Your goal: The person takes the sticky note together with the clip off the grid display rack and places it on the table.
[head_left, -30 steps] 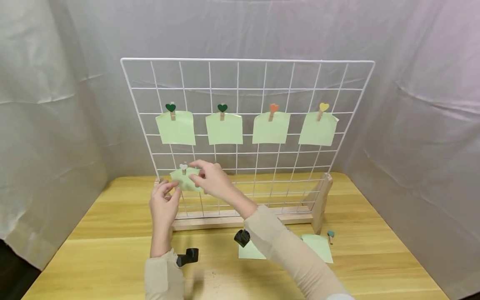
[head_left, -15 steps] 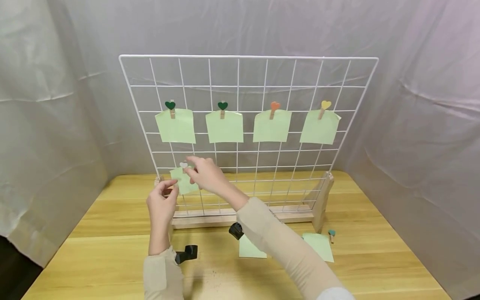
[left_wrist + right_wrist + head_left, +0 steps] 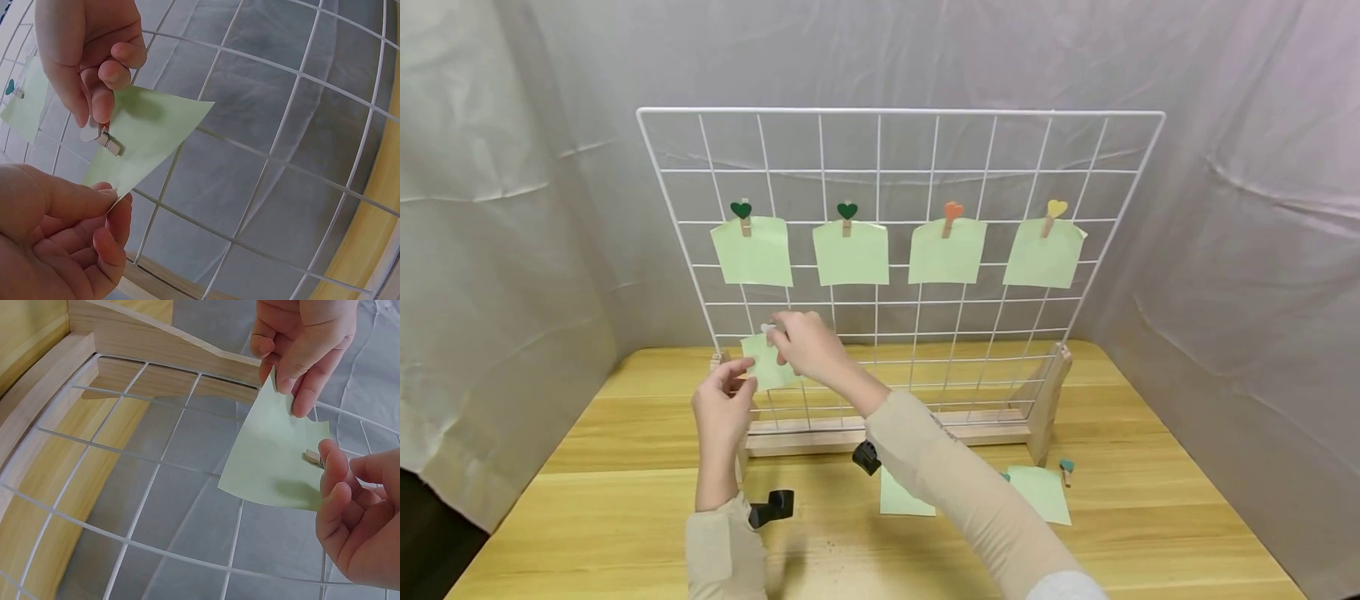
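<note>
Fingers of the right hand point(image 3: 805, 344) pinch a small wooden clip point(image 3: 103, 140) at the top of a pale green note point(image 3: 765, 362), thumb and forefinger curled tight on it. The left hand point(image 3: 722, 408) pinches the note's lower left corner between thumb and forefinger. The note sits against the white wire grid point(image 3: 880, 171), low on its left side, one row below the four notes hanging there. It is roughly square and tilted — its clipped edge leans toward the right hand, its lower corner toward the left. The clip's long axis runs across the note's top edge, slanted in the left wrist view; whether it grips a wire I cannot tell.

Four notes hang in a row higher up, clipped with heart pegs — two dark green, one orange, one yellow. The grid stands in a wooden base point(image 3: 887, 435) on a light wooden table point(image 3: 625, 492). Two more green notes point(image 3: 1037, 493) and a teal peg point(image 3: 1065, 468) lie on the table by the base's right end. Grey cloth point(image 3: 512, 208) hangs all round.
</note>
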{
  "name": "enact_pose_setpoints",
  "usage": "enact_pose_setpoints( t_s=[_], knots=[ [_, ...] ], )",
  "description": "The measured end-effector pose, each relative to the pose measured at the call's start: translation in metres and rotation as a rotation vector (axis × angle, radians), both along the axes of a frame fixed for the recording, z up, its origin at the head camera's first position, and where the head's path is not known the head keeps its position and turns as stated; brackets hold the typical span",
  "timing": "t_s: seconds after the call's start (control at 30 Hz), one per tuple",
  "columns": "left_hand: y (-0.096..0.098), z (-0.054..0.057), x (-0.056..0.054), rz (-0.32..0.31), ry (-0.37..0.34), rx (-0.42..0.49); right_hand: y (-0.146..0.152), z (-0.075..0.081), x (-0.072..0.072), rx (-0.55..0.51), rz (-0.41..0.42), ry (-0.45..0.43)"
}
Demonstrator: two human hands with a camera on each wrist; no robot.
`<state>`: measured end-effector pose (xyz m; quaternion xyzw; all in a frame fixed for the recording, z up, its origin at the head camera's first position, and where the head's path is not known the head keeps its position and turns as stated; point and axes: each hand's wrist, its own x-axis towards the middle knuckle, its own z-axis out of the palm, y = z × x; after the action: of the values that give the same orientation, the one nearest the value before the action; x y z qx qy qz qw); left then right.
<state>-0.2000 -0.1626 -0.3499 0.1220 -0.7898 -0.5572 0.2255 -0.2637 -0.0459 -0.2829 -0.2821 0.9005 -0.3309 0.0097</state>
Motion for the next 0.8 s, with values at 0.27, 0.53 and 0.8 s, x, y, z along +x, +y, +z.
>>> enact_pose_setpoints(
  t_s=[0.27, 0.53, 0.8],
  knots=[
    [-0.0002, -0.0003, -0.0010, 0.001, 0.011, -0.010, -0.0029, -0.0009, -0.0021, -0.013, -0.025, 0.022],
    [-0.0006, 0.0005, -0.0014, -0.002, -0.001, -0.025, -0.0048, -0.0014, -0.0009, 0.002, -0.062, 0.079],
    [-0.0011, 0.0007, -0.0015, -0.009, -0.001, -0.036, -0.0040, -0.0015, 0.0000, -0.012, -0.063, 0.142]
  ],
)
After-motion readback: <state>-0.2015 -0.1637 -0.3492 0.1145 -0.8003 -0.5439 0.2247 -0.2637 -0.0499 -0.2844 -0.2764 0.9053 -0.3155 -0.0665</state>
